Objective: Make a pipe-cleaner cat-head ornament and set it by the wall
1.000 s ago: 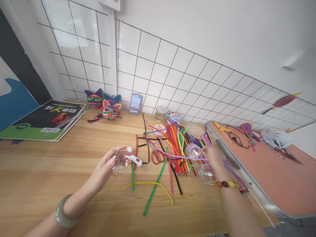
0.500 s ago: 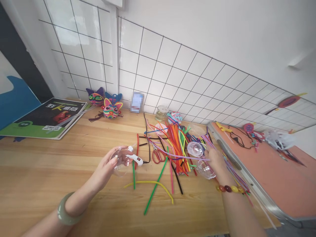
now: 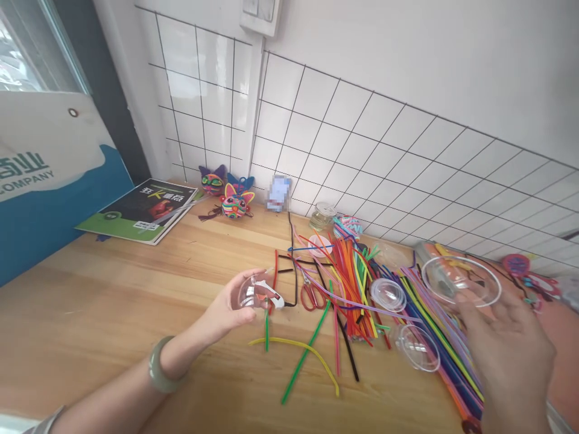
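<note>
My left hand is closed around a clear plastic half-ball above the table. Just past it, a white corded tool with a black cable shows partly through the clear plastic. Raised at the right, my right hand grips another clear half-ball, its round rim facing up. Below and left of that hand, a clear round piece and a further clear half-ball rest on the table. Red-handled scissors lie between the hands among loose pipe cleaners in many colours.
Finished striped cat-face ornaments stand by the wall, near a phone and a glass jar. A magazine lies at the left. More pipe cleaners run along the right side, beside an orange-topped table.
My right hand has lifted from the clear pieces at the right and now holds a half-ball up. My left hand keeps its half-ball. The view has turned left.
</note>
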Demonstrator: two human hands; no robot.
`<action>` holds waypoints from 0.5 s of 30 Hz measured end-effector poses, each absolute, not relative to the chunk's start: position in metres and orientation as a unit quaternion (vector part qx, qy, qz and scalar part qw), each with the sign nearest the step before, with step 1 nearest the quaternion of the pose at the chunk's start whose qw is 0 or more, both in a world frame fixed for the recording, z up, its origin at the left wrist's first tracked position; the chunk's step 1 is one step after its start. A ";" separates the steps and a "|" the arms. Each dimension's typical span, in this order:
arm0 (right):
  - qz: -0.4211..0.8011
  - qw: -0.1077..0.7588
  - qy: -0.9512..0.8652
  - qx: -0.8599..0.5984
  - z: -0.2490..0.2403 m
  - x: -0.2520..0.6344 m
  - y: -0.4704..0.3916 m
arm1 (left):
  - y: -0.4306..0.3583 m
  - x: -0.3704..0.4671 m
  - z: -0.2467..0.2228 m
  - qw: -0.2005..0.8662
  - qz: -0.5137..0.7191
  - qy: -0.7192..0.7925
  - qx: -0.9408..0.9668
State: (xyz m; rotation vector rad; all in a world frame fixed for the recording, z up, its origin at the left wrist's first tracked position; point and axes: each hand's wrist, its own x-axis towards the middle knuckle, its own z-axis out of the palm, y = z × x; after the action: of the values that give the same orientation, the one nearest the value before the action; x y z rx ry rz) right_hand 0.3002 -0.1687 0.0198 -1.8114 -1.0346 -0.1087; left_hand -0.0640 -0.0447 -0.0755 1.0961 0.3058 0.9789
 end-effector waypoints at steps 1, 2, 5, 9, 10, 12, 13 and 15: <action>-0.048 0.527 -0.410 -0.743 0.024 0.277 -0.167 | -0.045 -0.064 -0.075 0.732 0.441 0.136 0.501; -0.029 0.528 -0.408 -0.744 0.025 0.254 -0.165 | -0.046 -0.064 -0.074 0.732 0.439 0.134 0.503; 0.042 0.478 -0.477 -0.736 0.008 0.197 -0.151 | -0.048 -0.063 -0.073 0.735 0.440 0.139 0.497; 0.006 0.431 -0.635 -0.641 -0.036 0.152 -0.134 | -0.048 -0.061 -0.074 0.742 0.442 0.146 0.483; -0.022 0.420 -0.658 -0.625 -0.044 0.144 -0.131 | -0.049 -0.060 -0.075 0.744 0.442 0.148 0.479; -0.089 0.398 -0.698 -0.588 -0.054 0.127 -0.128 | -0.049 -0.059 -0.077 0.745 0.444 0.155 0.473; -0.120 0.384 -0.716 -0.570 -0.057 0.119 -0.127 | -0.049 -0.059 -0.078 0.745 0.446 0.158 0.470; -0.161 0.353 -0.745 -0.543 -0.060 0.104 -0.129 | -0.048 -0.058 -0.079 0.744 0.452 0.161 0.465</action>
State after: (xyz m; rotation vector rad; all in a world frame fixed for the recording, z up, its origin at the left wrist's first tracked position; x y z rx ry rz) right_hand 0.1044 -0.1285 -0.0598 -1.4049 -1.9270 -0.4159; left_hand -0.0583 -0.0485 -0.0786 1.0188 0.3535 0.9903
